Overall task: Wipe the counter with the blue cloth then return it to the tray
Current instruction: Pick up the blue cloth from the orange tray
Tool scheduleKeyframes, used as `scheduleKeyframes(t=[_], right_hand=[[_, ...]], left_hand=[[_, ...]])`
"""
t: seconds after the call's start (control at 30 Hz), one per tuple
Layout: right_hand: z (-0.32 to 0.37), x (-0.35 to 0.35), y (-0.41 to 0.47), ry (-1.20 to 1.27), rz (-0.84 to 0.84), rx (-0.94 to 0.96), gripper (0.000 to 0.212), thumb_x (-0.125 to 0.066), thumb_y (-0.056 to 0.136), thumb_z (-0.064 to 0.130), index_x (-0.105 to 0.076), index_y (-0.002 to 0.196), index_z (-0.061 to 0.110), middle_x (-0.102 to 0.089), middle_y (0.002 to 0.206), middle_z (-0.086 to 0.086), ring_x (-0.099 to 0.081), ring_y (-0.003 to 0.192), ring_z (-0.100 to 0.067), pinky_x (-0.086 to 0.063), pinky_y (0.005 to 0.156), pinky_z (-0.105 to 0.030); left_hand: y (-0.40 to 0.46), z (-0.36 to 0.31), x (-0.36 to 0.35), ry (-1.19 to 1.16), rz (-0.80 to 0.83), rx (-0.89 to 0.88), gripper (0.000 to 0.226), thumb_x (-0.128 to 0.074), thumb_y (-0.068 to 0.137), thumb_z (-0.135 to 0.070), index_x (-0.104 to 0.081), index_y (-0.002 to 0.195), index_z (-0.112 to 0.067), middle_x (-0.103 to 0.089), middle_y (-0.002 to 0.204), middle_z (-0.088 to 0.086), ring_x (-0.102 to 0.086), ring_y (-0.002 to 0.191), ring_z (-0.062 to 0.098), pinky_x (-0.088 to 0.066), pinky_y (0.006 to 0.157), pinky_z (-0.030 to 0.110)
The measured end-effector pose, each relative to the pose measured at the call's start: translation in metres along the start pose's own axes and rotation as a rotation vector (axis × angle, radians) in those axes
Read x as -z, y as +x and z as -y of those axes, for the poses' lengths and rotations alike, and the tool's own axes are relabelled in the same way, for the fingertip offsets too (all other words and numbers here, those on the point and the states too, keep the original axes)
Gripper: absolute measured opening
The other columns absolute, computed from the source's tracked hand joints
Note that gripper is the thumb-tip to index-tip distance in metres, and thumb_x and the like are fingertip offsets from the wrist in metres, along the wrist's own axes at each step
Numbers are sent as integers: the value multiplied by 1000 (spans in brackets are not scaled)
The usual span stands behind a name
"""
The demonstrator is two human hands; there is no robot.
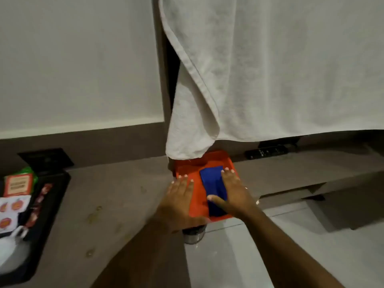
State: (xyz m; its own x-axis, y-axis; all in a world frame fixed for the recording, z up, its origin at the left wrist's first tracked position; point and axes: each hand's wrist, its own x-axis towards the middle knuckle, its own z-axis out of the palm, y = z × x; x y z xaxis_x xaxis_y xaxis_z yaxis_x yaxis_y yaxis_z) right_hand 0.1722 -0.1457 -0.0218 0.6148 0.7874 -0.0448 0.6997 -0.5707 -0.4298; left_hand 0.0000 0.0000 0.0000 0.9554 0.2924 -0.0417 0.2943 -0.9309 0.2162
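A folded blue cloth (212, 183) lies inside an orange tray (198, 196) at the middle of the grey-brown counter (124, 194). My right hand (232, 192) rests flat on the cloth's right side, fingers spread, thumb across its lower part. Flat on the tray's left edge lies my left hand (178, 196), fingers apart and holding nothing. Small stains dot the counter to the left of the tray.
A large white towel (259, 69) hangs down from above, its lower corner touching the tray's far edge. A black tray (52, 204) with packets and a white jug sits at the left. A remote (267, 153) lies behind. A metal cylinder (193, 233) shows below the orange tray.
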Motion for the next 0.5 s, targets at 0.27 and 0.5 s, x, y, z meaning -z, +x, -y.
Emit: scheduleKeyframes(t=[0.27, 0.5], right_hand=[[-60, -71, 66, -194, 163, 166, 109, -13, 74, 85, -1, 151, 9, 4, 160, -16, 5, 148, -31, 1, 119, -44], [-71, -98, 87, -202, 147, 181, 92, -13, 83, 77, 8, 149, 17, 15, 157, -11, 14, 146, -29, 10, 117, -46]], left_hand=[[35, -13, -77, 73, 293, 105, 136, -27, 62, -99, 18, 153, -9, 28, 160, 12, 27, 147, 28, 19, 118, 43], [38, -11, -90, 132, 304, 141, 134, -13, 59, -104, 24, 149, -12, 31, 158, 13, 30, 146, 30, 12, 122, 50]])
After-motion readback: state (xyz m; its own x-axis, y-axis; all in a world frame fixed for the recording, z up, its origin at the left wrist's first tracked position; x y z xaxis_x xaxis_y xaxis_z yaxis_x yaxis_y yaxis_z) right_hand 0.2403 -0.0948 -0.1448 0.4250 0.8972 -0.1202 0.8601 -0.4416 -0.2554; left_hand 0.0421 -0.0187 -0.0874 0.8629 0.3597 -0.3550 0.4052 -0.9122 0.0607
